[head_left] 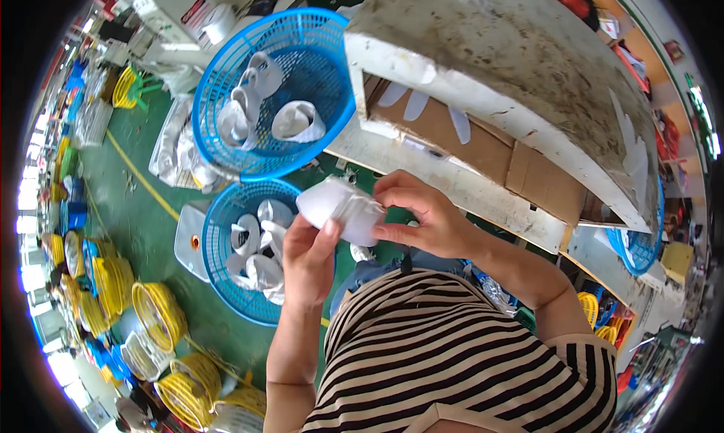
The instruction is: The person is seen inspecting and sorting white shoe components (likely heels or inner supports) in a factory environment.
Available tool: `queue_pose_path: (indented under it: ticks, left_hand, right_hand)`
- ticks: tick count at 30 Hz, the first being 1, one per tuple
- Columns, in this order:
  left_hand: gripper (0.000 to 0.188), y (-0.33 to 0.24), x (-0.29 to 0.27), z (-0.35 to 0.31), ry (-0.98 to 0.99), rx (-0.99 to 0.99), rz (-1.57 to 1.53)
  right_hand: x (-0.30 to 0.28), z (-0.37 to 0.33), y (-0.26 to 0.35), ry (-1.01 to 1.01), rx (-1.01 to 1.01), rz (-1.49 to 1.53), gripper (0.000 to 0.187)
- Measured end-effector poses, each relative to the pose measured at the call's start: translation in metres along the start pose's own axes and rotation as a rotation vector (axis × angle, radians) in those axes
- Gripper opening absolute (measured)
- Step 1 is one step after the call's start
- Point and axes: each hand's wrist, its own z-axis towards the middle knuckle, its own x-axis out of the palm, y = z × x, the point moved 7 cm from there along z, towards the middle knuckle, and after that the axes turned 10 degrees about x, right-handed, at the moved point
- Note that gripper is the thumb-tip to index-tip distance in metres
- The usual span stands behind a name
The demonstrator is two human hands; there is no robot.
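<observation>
A white shoe upper is held up in front of my body, between both hands. My left hand grips its lower left side, thumb pressed on the white material. At the opposite end, my right hand pinches the edge between thumb and curled fingers. More white uppers lie heaped in the lower blue basket, just left of my left hand. Beyond it, the larger blue basket has several similar white pieces inside.
A worn, stained white bench stands ahead and to the right, with cardboard and pale flat pieces in its opening. On the green floor at left are stacked yellow baskets and a grey-white bin. Another blue basket is at far right.
</observation>
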Motion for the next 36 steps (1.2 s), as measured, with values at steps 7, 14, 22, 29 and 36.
queue_pose_path:
  ticks: [7,14,22,29,36]
  left_hand:
    - [0.034,0.053,0.0,-0.014,0.06,-0.309,0.03]
    - [0.032,0.081,0.007,-0.014,0.034,-0.398,0.134]
    - [0.028,0.095,0.005,-0.016,-0.032,-0.489,0.051]
    - [0.027,0.099,-0.048,-0.024,-0.135,-0.425,0.235]
    - [0.029,0.093,-0.06,-0.044,-0.22,-0.437,0.186]
  right_hand:
    - [0.007,-0.018,-0.051,0.193,0.507,0.498,0.026]
    - [-0.004,-0.034,-0.071,0.023,0.518,0.49,0.024]
    - [-0.004,-0.041,-0.07,-0.153,0.415,0.034,0.02]
    - [-0.074,-0.013,-0.189,-0.277,0.487,0.274,0.013]
    - [-0.219,0.019,-0.352,-0.852,0.682,-0.119,0.05]
